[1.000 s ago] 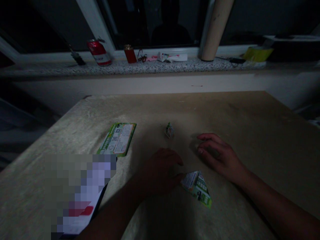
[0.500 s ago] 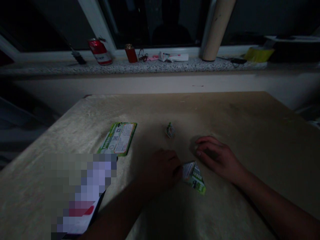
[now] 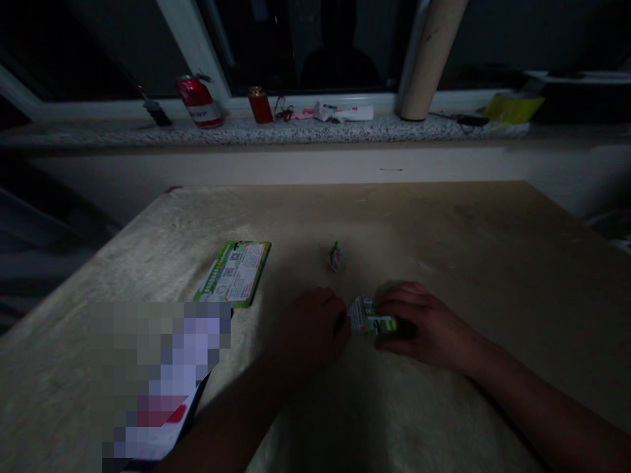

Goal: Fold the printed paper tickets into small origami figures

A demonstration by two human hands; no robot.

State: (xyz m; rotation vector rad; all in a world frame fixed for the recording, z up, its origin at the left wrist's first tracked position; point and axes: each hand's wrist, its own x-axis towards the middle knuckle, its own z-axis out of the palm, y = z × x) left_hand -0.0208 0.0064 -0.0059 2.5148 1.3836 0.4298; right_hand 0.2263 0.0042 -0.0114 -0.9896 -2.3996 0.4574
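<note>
Phone with a pixelated screen lies at the near left of a dim, pale tabletop, slanting so that its far end points a little to the right. Just beyond that end is a green-bordered printed card, lying flat; whether it is one sheet or several, the dim light does not tell. Next comes the left hand, deep in shadow, its fingers drawn together and apparently clamped on the left edge of a folded printed paper, though the pinch itself is hard to make out. Farther off, past the left fingertips, a small folded paper shape sits by itself, touching neither hand. The folded printed paper, green and white with an angular outline, is between the two hands, near the middle of the scene. To its right, the right hand has thumb and fingers apart around the paper's right end; whether the fingertips touch it cannot be told. For careful handling, the left pinch is best kept light but steady, so that the piece neither twists nor slips. The right thumb and fingers would do well to meet it along an edge rather than press on its middle, since thin paper is likely to crumple. Lining up edges before pressing any crease should keep it crisp.
</note>
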